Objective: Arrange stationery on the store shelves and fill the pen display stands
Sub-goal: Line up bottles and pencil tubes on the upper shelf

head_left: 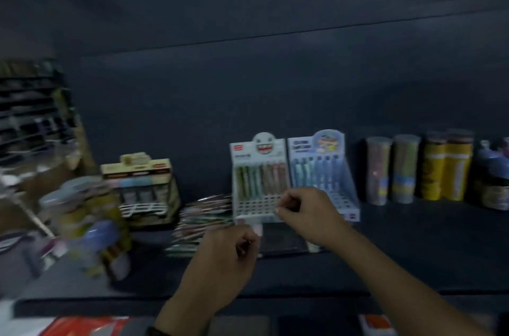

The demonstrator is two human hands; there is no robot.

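The whole view is blurred. A white pen display stand (257,184) with a grinning face card stands on the dark shelf (413,247), and a light blue pen stand (321,170) stands touching its right side. Both hold upright pens at the back and have bare grid holes in front. My right hand (308,214) has curled fingers at the white stand's front grid; the blur hides whether it pinches anything. Lower left of it, my left hand (228,256) is curled round a pale pink pen-like item (258,229) whose end sticks out above the fingers.
A fanned stack of colourful packets (198,222) lies left of the stands. Further left are a cream display box (140,184) and blurred tubs (82,214). Clear and yellow cylinders (418,167) line the shelf's right. A dark flat box (283,242) lies between my hands.
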